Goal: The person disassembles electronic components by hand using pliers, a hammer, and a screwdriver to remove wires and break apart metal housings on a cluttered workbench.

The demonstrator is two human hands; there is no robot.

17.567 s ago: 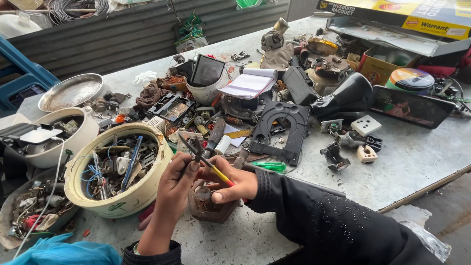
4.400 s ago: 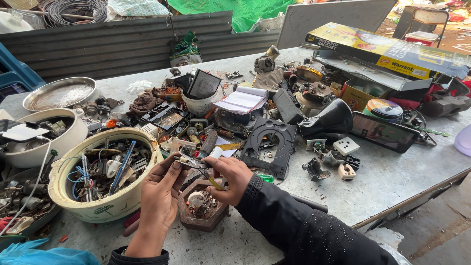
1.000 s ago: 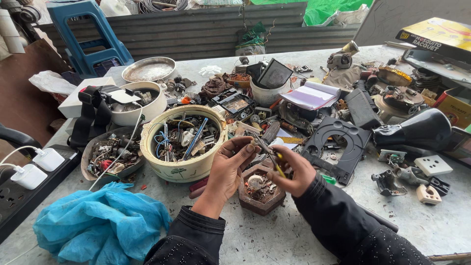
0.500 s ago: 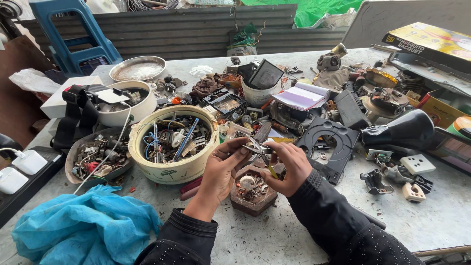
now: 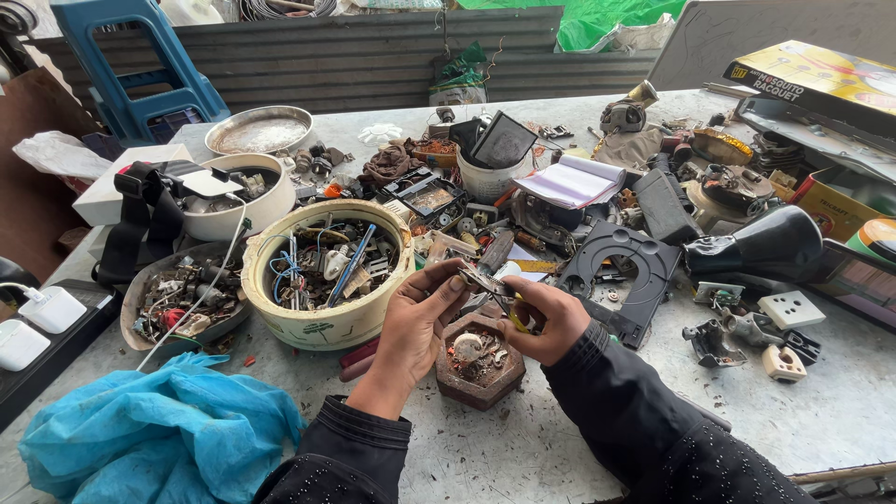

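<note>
The cluttered worktable (image 5: 560, 448) crowds in close, so the work is best kept raised above the brown hexagonal box (image 5: 479, 369) of parts, clear of the cream bowl (image 5: 317, 322) of wires just beside the left hand (image 5: 417, 313). That hand pinches a small flat metal piece (image 5: 482, 280). The right hand (image 5: 548, 319) is closed on a yellow-handled tool (image 5: 514, 317); a steady grip should stop slips.

On the surface (image 5: 523, 448), a hexagonal box (image 5: 479, 359) sits directly below both hands. A bowl of wires (image 5: 327, 271) stands to its left, a crumpled bag (image 5: 149, 439) lies further left and nearer, and a notebook (image 5: 571, 180) lies behind.
</note>
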